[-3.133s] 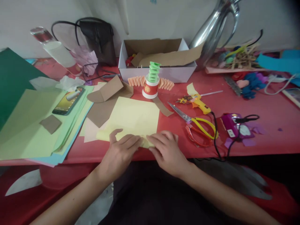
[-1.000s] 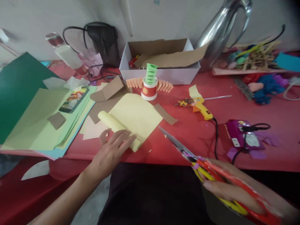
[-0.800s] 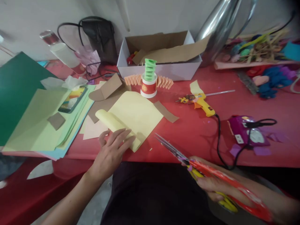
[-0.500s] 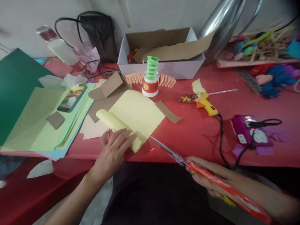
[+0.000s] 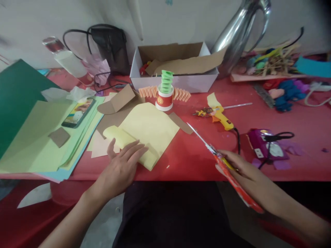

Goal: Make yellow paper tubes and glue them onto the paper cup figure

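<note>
Stretched fingers of my left hand [image 5: 121,172] lie over the curled near edge of a sheet of pale yellow paper [image 5: 157,125], pressing it to the table. The rest of the sheet is flat. My right hand [image 5: 240,168] grips a pair of scissors [image 5: 200,136] with red and yellow handles. The narrow blades point up and left, apart from the paper. Beyond the sheet stands a red and white paper cup [image 5: 164,101] with a pleated green strip [image 5: 167,82] on top. Pleated orange strips [image 5: 182,94] stick out from its sides.
A yellow glue gun [image 5: 224,120] lies right of the cup, near a purple box [image 5: 267,146] with a black cable. Stacked coloured paper [image 5: 28,137] with a phone [image 5: 78,112] is at left. Behind are a white box [image 5: 178,83] and a metal jug [image 5: 230,41].
My right hand has brought the scissors up and away from my body, so their tips are now farther across the table. My left hand stays on the curled paper edge.
</note>
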Available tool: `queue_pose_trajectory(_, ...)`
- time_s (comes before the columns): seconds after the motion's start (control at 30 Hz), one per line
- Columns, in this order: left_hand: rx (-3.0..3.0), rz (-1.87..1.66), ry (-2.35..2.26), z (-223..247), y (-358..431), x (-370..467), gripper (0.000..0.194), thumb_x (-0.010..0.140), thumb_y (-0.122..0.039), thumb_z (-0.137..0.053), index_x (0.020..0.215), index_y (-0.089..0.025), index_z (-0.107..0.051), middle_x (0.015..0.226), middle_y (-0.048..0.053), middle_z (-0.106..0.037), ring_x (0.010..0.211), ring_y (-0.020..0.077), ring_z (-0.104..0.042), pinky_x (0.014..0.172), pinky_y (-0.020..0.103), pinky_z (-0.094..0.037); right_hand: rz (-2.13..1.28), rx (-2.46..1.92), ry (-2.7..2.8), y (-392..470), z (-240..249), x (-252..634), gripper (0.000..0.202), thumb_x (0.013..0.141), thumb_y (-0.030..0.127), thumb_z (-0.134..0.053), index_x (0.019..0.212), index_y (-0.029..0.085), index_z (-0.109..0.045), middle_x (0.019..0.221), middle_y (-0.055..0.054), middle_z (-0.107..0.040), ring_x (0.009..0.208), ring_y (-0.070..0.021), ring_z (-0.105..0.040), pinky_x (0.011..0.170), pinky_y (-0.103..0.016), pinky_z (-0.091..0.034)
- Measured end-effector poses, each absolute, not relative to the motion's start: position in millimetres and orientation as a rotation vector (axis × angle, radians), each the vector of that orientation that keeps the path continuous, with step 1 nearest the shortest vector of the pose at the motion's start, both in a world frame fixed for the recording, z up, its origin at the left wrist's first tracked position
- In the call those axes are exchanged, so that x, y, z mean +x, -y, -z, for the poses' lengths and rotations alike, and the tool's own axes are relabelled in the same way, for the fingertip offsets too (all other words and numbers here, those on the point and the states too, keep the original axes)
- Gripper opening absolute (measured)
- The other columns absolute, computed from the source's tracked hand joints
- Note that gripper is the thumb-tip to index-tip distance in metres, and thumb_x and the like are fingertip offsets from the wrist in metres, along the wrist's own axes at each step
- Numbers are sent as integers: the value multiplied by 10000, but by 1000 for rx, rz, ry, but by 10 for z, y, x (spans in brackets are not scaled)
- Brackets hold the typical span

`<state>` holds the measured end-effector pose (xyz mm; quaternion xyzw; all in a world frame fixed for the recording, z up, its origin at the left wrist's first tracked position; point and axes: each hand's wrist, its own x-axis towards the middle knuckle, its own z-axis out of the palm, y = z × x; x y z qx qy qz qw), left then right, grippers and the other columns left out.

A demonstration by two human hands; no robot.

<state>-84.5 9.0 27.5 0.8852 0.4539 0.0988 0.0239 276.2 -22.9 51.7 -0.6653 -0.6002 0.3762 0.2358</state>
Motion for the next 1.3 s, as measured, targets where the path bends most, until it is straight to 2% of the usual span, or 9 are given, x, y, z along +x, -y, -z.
queue_pose_trajectory(0.13, 2816, -244, -1339, -283, -116, -931, 620, 863, 7, -394, 1406, -268, -511, 1339, 79, -668, 1324, 290, -555, 1196, 651, 20, -979, -1876, 1805, 158, -419, 2764, 522, 936, 614, -420, 1241, 246, -628, 1215, -127, -691, 1154, -329, -669, 977, -469, -554)
queue_pose_trajectory(0.33, 2817, -315, -1438, -182, -127, -912, 614, 832, 34, -372, 1353, -245, -539, 1324, 102, -667, 1274, 281, -591, 1204, 641, -17, -295, -2082, 2111, -198, -144, 2552, 492, 933, 375, -513, 1357, 126, -537, 1097, -196, -625, 967, -355, -680, 826, -476, -548)
queue_pose_trajectory(0.57, 2800, -327, -1491, -163, -43, -941, 600, 836, 23, -351, 1320, -269, -555, 1318, 77, -678, 1249, 277, -616, 1197, 654, 24, -26, -2062, 2223, -353, -57, 2399, 461, 952, 362, -538, 1353, 138, -574, 1092, -196, -597, 1014, -365, -605, 857, -488, -508)
queue_pose_trajectory(0.67, 2773, -355, -1524, -160, -17, -998, 588, 835, 7, -378, 1313, -282, -563, 1278, 79, -696, 1192, 269, -650, 1212, 626, -20, 45, -2070, 2204, -348, -54, 2432, 414, 945, 361, -558, 1292, 144, -621, 1108, -193, -582, 1004, -364, -594, 851, -492, -514)
queue_pose_trajectory(0.8, 2768, -400, -1565, -89, -4, -986, 563, 859, -6, -413, 1341, -267, -542, 1284, 87, -684, 1206, 267, -633, 1206, 618, -50, 44, -2060, 2151, -361, -17, 2444, 406, 943, 308, -559, 1305, 131, -606, 1114, -188, -586, 941, -341, -618, 811, -485, -543)
queue_pose_trajectory(0.93, 2746, -577, -1648, -9, -2, -858, 445, 912, -56, -466, 1291, -259, -581, 1224, 90, -697, 1135, 258, -656, 1199, 598, -56, 39, -1860, 2018, -276, -41, 2271, 358, 948, 249, -530, 1277, 146, -623, 1126, -180, -604, 1039, -350, -604, 886, -520, -533)
queue_pose_trajectory(1.13, 2642, -736, -1697, 71, 47, -619, 346, 946, -180, -568, 1286, -245, -589, 1157, 97, -702, 1078, 245, -671, 1184, 558, -137, -676, -1361, 1970, -19, -34, 1754, 365, 954, 345, -592, 1291, 205, -594, 1175, -119, -663, 1107, -267, -633, 959, -431, -548)
queue_pose_trajectory(1.23, 2635, -713, -1671, 86, 84, -592, 356, 945, -264, -602, 1301, -249, -583, 1191, 105, -693, 1096, 247, -668, 1185, 554, -145, -777, -1326, 1935, -11, 22, 1605, 471, 911, 402, -669, 1321, 190, -571, 1239, -132, -648, 1174, -287, -601, 1006, -461, -522)
queue_pose_trajectory(1.3, 2642, -668, -1662, 61, 95, -624, 420, 943, -333, -606, 1351, -251, -548, 1277, 127, -666, 1151, 264, -647, 1192, 563, -132, -773, -1297, 1952, -36, 55, 1562, 433, 907, 359, -683, 1294, 190, -589, 1212, -126, -654, 1161, -289, -596, 1008, -472, -514)
